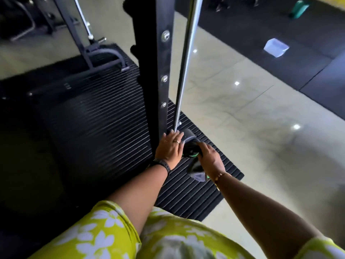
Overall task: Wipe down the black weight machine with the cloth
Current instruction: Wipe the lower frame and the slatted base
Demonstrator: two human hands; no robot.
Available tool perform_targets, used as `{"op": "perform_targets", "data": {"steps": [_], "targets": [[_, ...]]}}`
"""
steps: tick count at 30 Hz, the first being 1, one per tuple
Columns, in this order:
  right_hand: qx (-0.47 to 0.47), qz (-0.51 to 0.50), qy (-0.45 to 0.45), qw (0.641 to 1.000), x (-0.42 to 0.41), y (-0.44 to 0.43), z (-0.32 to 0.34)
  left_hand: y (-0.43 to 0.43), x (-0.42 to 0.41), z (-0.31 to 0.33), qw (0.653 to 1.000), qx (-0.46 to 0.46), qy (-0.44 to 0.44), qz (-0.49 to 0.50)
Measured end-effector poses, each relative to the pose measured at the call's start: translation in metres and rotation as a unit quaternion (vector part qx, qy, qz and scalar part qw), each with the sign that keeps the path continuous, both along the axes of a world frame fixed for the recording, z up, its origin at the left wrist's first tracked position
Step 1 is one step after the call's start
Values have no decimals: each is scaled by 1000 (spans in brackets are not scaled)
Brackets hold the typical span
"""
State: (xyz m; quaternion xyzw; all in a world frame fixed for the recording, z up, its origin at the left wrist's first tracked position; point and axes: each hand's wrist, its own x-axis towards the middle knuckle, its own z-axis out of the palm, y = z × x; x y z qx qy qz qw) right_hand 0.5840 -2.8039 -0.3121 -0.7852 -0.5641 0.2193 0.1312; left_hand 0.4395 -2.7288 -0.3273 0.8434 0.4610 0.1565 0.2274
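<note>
The black weight machine's upright post (149, 71) rises from a ribbed black platform (97, 116); a chrome guide rod (184, 68) runs down beside it. My left hand (169, 148) lies flat with straight fingers against the foot of the post. My right hand (211, 159) grips a dark cloth with green trim (191, 150) and presses it on the curved base bracket (188, 134) where the rod ends. A loose end of the cloth hangs below my right wrist.
A second frame with a curved foot (104, 55) stands at the platform's far side. Glossy pale tile floor (252, 113) lies to the right, with dark rubber matting (280, 25) beyond. A white container (276, 47) and a green object (298, 8) sit on that matting.
</note>
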Motion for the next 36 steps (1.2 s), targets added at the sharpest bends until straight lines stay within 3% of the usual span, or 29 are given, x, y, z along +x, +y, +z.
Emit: {"op": "perform_targets", "data": {"steps": [12,21,26,36], "targets": [[45,-20,-37,998,32,18,30,25,55,29,999,10,-10,-47],[19,-58,-40,997,53,38,20,60,73,0,993,6,18,-117],[3,-60,-62,996,71,37,13,69,69,-19,996,14,-2,-87],[-22,-4,-71,997,157,67,-5,108,114,-29,997,0,69,-23]]}}
